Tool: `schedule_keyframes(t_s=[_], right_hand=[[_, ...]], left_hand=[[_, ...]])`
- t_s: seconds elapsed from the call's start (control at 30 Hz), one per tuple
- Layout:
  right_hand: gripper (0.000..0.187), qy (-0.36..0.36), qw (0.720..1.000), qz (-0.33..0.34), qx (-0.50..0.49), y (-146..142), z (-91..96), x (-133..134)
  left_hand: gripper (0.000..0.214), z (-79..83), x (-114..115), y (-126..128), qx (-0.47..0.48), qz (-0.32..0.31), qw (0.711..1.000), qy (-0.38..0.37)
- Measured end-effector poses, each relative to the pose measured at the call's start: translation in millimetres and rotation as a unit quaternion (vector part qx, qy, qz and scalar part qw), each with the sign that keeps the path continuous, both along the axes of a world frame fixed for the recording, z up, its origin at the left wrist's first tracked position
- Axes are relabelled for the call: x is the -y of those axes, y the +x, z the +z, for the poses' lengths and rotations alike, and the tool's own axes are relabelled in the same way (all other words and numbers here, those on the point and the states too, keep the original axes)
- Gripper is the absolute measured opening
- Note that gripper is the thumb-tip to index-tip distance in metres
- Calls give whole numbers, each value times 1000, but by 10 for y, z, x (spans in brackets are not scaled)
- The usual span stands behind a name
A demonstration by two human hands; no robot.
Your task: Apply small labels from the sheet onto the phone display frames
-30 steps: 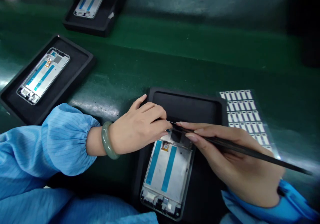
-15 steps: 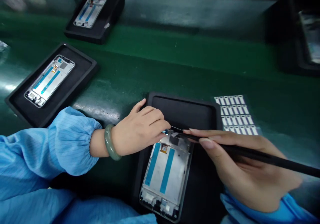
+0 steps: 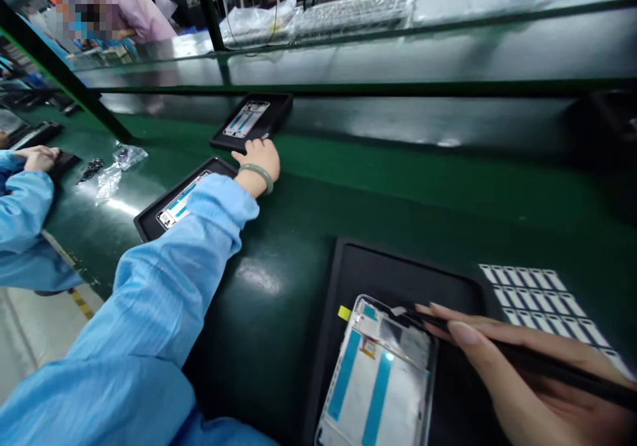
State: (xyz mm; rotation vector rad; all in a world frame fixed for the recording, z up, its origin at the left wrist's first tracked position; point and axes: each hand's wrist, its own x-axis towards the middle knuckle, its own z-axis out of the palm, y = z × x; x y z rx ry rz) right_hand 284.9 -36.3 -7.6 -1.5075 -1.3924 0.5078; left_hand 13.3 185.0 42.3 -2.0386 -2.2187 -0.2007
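My right hand [image 3: 537,373] is closed around black tweezers [image 3: 527,356]. At their tip is a small pale piece [image 3: 399,311], over the top edge of a phone frame [image 3: 401,399]. This silvery frame has blue strips and a small yellow tab [image 3: 344,312] at its upper left, and lies in a black tray [image 3: 343,267]. My left hand [image 3: 259,160], with a green bangle [image 3: 259,175] at the wrist, is stretched out to the near edge of the far black tray [image 3: 281,111]. Its thumb stands apart from the fingers; whether they touch that tray is unclear.
Another black tray [image 3: 149,223] with a phone frame is partly under my left sleeve. A sheet of white labels [image 3: 542,300] lies at right. Clear plastic bags [image 3: 109,180] and small black parts [image 3: 91,169] are at left, near a co-worker's hands [image 3: 40,158]. A green post [image 3: 74,87] rises behind.
My left hand has left the near phone frame and reached forward to the far tray. My right hand still holds the tweezers at the frame's top. The view has tilted up, showing more background.
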Motion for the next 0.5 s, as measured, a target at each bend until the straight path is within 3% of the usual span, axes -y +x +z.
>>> schedule_keyframes(t_s=[0.13, 0.27, 0.37, 0.5], right_hand=[[26, -15, 999, -22, 20, 3, -6, -3], [24, -10, 999, -31, 23, 39, -59, 5], [24, -8, 999, -27, 16, 44, -75, 4], [23, 2, 1000, -15, 24, 12, -39, -22]], left_hand=[[35, 35, -445, -285, -39, 56, 997, -37], [35, 161, -491, -418, -85, 39, 995, -36], [35, 294, -263, -552, -119, 10, 993, -22], [32, 363, 394, -824, -153, -38, 987, -7]])
